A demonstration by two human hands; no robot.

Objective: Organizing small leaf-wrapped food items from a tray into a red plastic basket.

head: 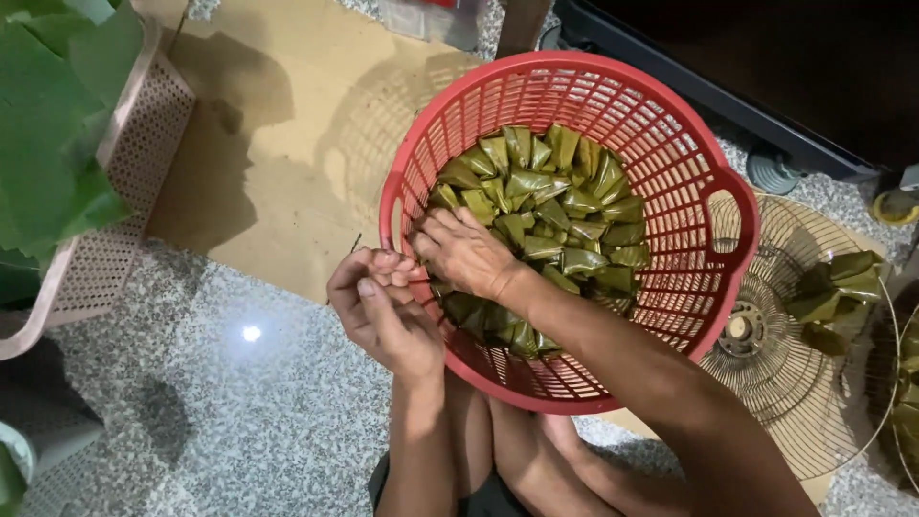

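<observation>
Speckled floor (239,402) holds a red basket (728,230) mostly filled with leaf parcels (565,220). Right hand (464,254) rests on them, grasp unclear; left hand (383,311) is clenched at the rim. More parcels (833,292) wait at right.

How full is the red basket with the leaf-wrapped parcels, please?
Partly full. The red basket holds a layer of green leaf-wrapped parcels over its bottom, with its slotted walls bare above them.
</observation>
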